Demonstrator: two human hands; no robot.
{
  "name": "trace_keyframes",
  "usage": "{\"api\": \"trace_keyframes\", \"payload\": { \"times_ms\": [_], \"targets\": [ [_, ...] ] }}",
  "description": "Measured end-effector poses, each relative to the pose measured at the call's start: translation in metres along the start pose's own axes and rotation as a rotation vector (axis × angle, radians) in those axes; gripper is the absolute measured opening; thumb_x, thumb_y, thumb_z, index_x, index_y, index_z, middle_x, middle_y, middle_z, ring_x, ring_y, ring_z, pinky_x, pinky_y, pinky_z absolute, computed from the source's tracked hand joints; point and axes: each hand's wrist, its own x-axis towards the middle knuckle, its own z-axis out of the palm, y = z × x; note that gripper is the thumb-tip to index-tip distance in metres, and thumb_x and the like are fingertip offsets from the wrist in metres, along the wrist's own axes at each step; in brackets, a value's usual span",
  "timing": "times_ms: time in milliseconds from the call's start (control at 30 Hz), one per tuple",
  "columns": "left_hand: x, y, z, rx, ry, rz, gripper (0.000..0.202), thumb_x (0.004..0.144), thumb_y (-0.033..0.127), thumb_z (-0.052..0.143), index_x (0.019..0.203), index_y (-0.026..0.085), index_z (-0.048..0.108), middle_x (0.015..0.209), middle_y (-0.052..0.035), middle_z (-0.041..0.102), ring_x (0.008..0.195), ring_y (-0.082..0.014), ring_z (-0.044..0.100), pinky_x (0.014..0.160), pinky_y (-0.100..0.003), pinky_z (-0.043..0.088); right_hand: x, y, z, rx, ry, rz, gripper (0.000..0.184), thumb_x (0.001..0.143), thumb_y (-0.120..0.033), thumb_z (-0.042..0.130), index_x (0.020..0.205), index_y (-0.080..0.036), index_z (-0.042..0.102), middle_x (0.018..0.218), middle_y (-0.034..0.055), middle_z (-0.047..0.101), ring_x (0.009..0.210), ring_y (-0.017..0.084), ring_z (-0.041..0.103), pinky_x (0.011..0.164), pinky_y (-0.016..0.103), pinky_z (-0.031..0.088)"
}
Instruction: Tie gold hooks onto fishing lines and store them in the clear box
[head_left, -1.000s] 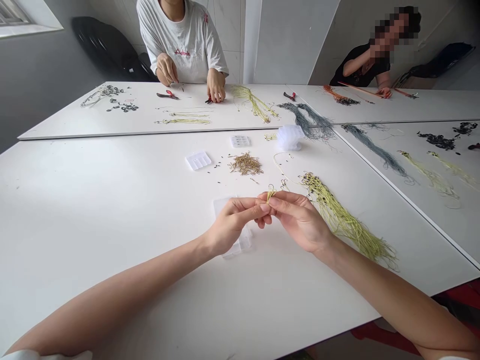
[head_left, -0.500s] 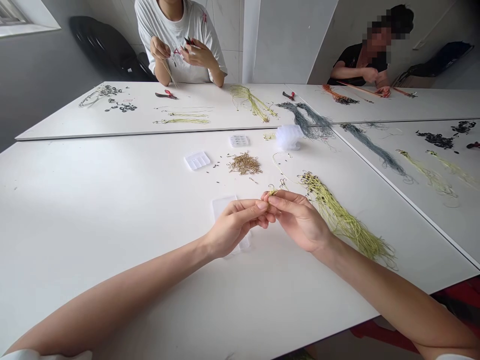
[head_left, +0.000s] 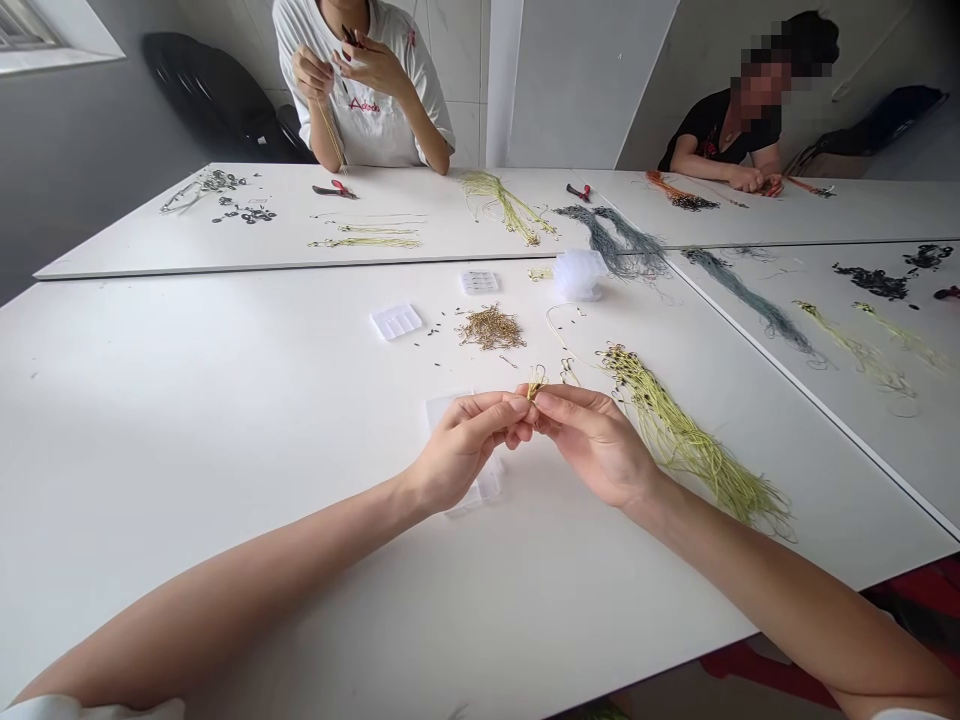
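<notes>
My left hand (head_left: 465,450) and my right hand (head_left: 592,440) meet fingertip to fingertip above the white table (head_left: 187,450). Both pinch a small bunch of gold hooks on yellow-green line (head_left: 535,381) that sticks up between them. Under my left hand lies a clear plastic compartment box (head_left: 480,485). A long bundle of yellow-green lines (head_left: 690,440) lies just right of my right hand. A pile of loose gold hooks (head_left: 491,328) sits farther back.
A small white tray (head_left: 395,320), a small clear box (head_left: 480,282) and a stack of clear boxes (head_left: 579,272) lie beyond. Grey line bundles (head_left: 622,245) and pliers (head_left: 334,189) rest on adjoining tables. Two other people sit across, one with raised hands (head_left: 352,65).
My hands stay together and have shifted slightly back and left. The person opposite lifted both hands from the table to chest height.
</notes>
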Motion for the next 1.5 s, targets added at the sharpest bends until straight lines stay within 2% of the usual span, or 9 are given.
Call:
{"api": "trace_keyframes", "payload": {
  "times_ms": [200,367,600,733,867,1000,1200,1400,1500],
  "targets": [
    [0.0,-0.002,-0.001,0.084,-0.003,0.025,0.03,0.093,0.032,0.056,0.069,0.014,0.061,0.071,-0.0021,0.051,0.073,-0.0132,0.043,0.07,-0.028,0.034,0.0,0.001,0.0,-0.017,-0.011,-0.001,0.009,0.084,-0.029,0.068,0.086,-0.025,0.076,0.082,0.0032,0.067,0.077,0.02,0.056,0.083,0.043,0.041],
    [-0.002,-0.008,-0.001,0.129,0.021,0.02,0.028,0.093,0.035,0.055,0.076,0.014,0.066,0.076,-0.0034,0.055,0.073,-0.0132,0.044,0.071,-0.028,0.036,0.0,0.002,0.002,-0.002,0.002,0.014,0.007,0.081,-0.03,0.071,0.078,-0.025,0.074,0.081,0.0017,0.066,0.071,0.018,0.058,0.08,0.042,0.042],
    [-0.003,-0.012,0.003,0.071,0.027,0.02,0.027,0.093,0.032,0.056,0.073,0.015,0.063,0.072,-0.0011,0.053,0.072,-0.0121,0.045,0.073,-0.027,0.037,-0.001,0.001,0.005,0.003,-0.008,0.014,0.008,0.083,-0.03,0.068,0.08,-0.024,0.074,0.075,0.0016,0.064,0.069,0.018,0.057,0.079,0.041,0.043],
    [-0.001,-0.009,0.002,0.06,-0.009,-0.025,0.027,0.093,0.035,0.055,0.08,0.015,0.067,0.079,-0.0036,0.06,0.076,-0.0132,0.051,0.075,-0.028,0.041,0.0,-0.003,0.002,0.003,-0.042,0.006,0.01,0.084,-0.029,0.067,0.081,-0.023,0.075,0.075,0.0015,0.062,0.069,0.017,0.053,0.076,0.039,0.043],
    [0.0,0.002,-0.003,0.369,0.082,-0.022,0.031,0.093,0.042,0.054,0.089,0.016,0.07,0.089,-0.0062,0.067,0.079,-0.0159,0.057,0.08,-0.032,0.043,0.005,-0.01,-0.006,-0.127,0.018,0.03,0.009,0.082,-0.028,0.069,0.083,-0.021,0.075,0.082,0.0025,0.064,0.078,0.016,0.053,0.081,0.035,0.039],
    [0.003,0.016,-0.01,0.709,0.19,0.137,0.028,0.089,0.043,0.06,0.099,0.018,0.069,0.093,-0.0066,0.068,0.088,-0.0192,0.06,0.082,-0.032,0.043,0.006,-0.02,-0.011,-0.238,0.017,0.1,0.009,0.081,-0.028,0.069,0.08,-0.02,0.073,0.086,0.0034,0.065,0.087,0.017,0.053,0.085,0.034,0.037],
    [0.008,0.024,-0.017,0.789,0.094,0.23,0.037,0.085,0.04,0.066,0.116,0.019,0.063,0.096,-0.0076,0.066,0.088,-0.0195,0.061,0.087,-0.036,0.045,0.003,-0.024,-0.009,-0.269,-0.169,0.142,0.011,0.085,-0.028,0.064,0.086,-0.02,0.072,0.088,0.0045,0.067,0.09,0.019,0.057,0.089,0.037,0.038],
    [0.008,0.022,-0.018,0.816,0.083,0.273,0.031,0.086,0.038,0.066,0.111,0.02,0.066,0.108,-0.0076,0.064,0.085,-0.0163,0.06,0.088,-0.035,0.046,0.003,-0.021,-0.01,-0.297,-0.193,0.124,0.012,0.086,-0.03,0.064,0.084,-0.02,0.07,0.08,0.0031,0.065,0.087,0.019,0.056,0.093,0.038,0.036],
    [0.009,0.021,-0.018,0.747,0.075,0.233,0.033,0.086,0.037,0.066,0.113,0.018,0.064,0.102,-0.0068,0.064,0.085,-0.0156,0.06,0.09,-0.035,0.046,0.003,-0.022,-0.01,-0.298,-0.204,0.12,0.012,0.087,-0.03,0.064,0.083,-0.02,0.069,0.078,0.0032,0.064,0.086,0.019,0.055,0.094,0.038,0.036]
  ]
}}
